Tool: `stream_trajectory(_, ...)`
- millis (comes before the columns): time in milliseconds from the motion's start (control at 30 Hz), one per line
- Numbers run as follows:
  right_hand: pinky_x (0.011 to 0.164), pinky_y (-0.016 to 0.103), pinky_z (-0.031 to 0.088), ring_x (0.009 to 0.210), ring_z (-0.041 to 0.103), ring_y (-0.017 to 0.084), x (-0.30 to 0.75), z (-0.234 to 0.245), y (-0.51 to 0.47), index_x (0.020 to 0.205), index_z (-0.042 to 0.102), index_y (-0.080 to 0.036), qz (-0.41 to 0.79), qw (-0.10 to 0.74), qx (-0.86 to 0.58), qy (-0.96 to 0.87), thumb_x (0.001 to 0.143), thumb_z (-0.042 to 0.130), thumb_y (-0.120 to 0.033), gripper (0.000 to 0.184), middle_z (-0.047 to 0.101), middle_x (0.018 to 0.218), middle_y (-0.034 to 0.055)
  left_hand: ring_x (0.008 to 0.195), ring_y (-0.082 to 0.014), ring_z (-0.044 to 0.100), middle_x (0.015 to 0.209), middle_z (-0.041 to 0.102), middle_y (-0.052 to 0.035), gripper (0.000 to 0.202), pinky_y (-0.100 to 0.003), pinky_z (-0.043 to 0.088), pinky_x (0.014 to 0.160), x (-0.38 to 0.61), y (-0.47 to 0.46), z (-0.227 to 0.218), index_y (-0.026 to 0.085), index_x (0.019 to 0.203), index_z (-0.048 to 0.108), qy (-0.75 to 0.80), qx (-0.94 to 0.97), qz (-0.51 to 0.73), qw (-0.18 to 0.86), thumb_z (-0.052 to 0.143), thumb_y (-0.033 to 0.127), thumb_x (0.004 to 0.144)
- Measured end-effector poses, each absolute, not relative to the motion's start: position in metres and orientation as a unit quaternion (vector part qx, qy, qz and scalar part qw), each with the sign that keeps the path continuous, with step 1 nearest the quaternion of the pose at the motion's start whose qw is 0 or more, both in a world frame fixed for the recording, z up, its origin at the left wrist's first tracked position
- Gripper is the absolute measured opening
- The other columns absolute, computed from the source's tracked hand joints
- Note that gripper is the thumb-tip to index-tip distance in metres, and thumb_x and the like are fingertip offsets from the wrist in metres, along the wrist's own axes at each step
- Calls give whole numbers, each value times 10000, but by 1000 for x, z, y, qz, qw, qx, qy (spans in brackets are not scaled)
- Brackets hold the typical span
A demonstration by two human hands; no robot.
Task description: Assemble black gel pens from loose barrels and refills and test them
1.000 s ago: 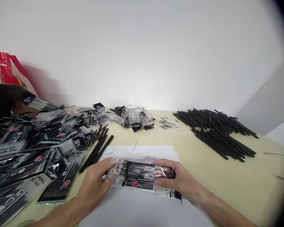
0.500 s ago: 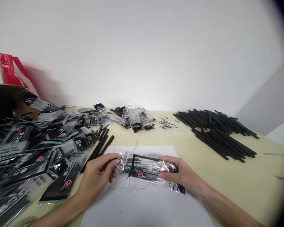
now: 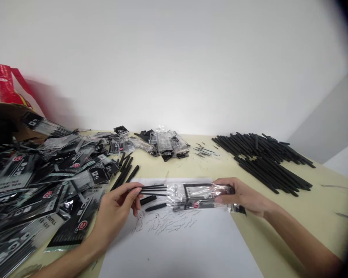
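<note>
My left hand [image 3: 116,212] is closed in a pinch on the ends of several thin dark pen refills [image 3: 155,189]. They stick out of the left end of a clear plastic refill packet [image 3: 198,191] with black print and a small red mark. Around the packet's right end my right hand [image 3: 243,197] is closed, thumb in front. Just below the refills, close to my left fingers, show two thicker black pens [image 3: 156,207]; whether they touch the packet I cannot tell. Under everything lies a white paper sheet [image 3: 179,251] with pen scribbles.
Many refill packets [image 3: 81,166] are heaped at the left beside a cardboard box [image 3: 31,133] and a red bag [image 3: 13,87]. Flattened clear packets [image 3: 165,143] and small dark slivers [image 3: 204,150] lie at the back. Black pens [image 3: 272,173] form a pile at the right.
The packet has moved right with my right hand. The refills now show outside its left end in my left fingers, and the two black pens have come into view below them.
</note>
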State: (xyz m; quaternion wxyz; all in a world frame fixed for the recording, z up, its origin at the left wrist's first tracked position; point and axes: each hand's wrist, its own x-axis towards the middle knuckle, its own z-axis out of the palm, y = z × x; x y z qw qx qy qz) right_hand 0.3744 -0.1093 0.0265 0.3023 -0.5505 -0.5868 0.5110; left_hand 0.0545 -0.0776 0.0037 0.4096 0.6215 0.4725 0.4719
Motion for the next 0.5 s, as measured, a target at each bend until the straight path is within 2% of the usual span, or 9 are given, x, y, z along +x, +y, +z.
stream_trajectory(133,627,256,447,707,570,186,412,33,-105,880,674,-132,483,266,-582,-598,625,725,-420,388,641,791,49,397,-92,521,494,572,52,196,-193,430,443,53,-76,3,155,848,612,480,610,466,425,557,331,782)
stream_trajectory(267,674,294,475,790,597,246,444,37,-108,942,672,-133,482,218,-613,-588,598,727,-450,471,657,857,79,395,-97,518,486,573,49,212,-202,429,452,52,-74,1,153,849,609,483,604,464,432,565,347,777)
stream_trajectory(500,703,309,467,824,607,275,482,36,-120,923,694,-183,468,212,-637,-575,638,719,-391,353,680,895,77,407,-98,515,483,575,46,218,-203,431,463,52,-76,0,153,876,607,475,613,458,434,558,342,780)
